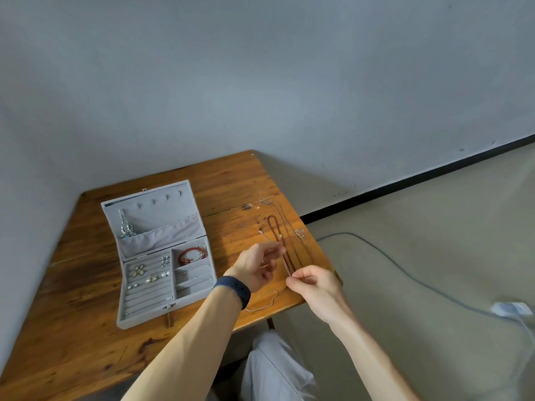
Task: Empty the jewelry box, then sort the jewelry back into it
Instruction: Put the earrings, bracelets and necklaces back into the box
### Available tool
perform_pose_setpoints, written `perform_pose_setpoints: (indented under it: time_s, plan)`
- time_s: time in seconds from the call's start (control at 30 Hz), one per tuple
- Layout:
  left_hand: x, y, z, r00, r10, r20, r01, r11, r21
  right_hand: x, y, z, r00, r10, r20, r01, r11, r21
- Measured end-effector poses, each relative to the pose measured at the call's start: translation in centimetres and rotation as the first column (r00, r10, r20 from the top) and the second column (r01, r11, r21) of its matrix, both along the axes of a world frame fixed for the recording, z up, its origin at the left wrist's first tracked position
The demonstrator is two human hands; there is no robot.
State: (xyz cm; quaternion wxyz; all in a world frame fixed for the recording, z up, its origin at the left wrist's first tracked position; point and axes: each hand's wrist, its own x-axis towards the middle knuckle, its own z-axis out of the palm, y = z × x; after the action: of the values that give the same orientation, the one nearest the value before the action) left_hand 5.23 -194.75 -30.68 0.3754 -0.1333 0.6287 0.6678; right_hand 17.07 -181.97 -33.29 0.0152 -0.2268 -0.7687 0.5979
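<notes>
A thin chain (286, 264) is held taut above the right end of the table (86, 299), between the two hands. Its upper end is pinched between the thumb and curled fingertips of the left hand (254, 266), and its lower end is nipped by the thumb and forefinger of the right hand (315, 287), whose other fingers are folded in. The jewelry box (165, 212) stands open to the left, well apart, with a red bracelet (191, 254) and earrings already seated, so the sorting stage is judged to be under way. The chain should be kept stretched so that it is lifted clear of the dark red cord necklace (271, 217) lying just beyond without snagging it. It is best carried across at both ends and hung on a free hook (168, 197) in the lid, beside the necklace (126, 227) already hung there. Slack should be avoided, since fine links knot easily. A loose chain (269, 303) near the table edge should not be swept off by the left forearm.
</notes>
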Motion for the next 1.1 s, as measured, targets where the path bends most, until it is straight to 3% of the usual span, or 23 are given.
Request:
perform_pose_setpoints:
  time_s: [0.2, 0.57, 0.83, 1.1]
  plan:
    - [-3.4, -2.5, 2.0, 0.989, 0.133, -0.060, -0.130, 0.990, 0.059, 3.4, -0.4, -0.1, 0.999, -0.007, -0.049, 0.003, 0.996, -0.088]
    - [-4.0, -12.0, 3.6, 0.944, 0.271, -0.189, -0.267, 0.963, 0.047, 3.2, -4.5, -0.2, 0.990, 0.127, -0.056, -0.130, 0.991, -0.040]
    - [-3.4, -20.4, 6.6, 0.811, 0.402, -0.424, -0.434, 0.901, 0.024, -1.3, -9.2, 0.7, 0.959, 0.279, -0.055, -0.269, 0.952, 0.149]
    - [-6.5, -25.3, 13.9, 0.609, 0.449, -0.654, -0.533, 0.842, 0.082, -13.3, -15.4, 5.0, 0.891, 0.424, -0.161, -0.325, 0.844, 0.426]
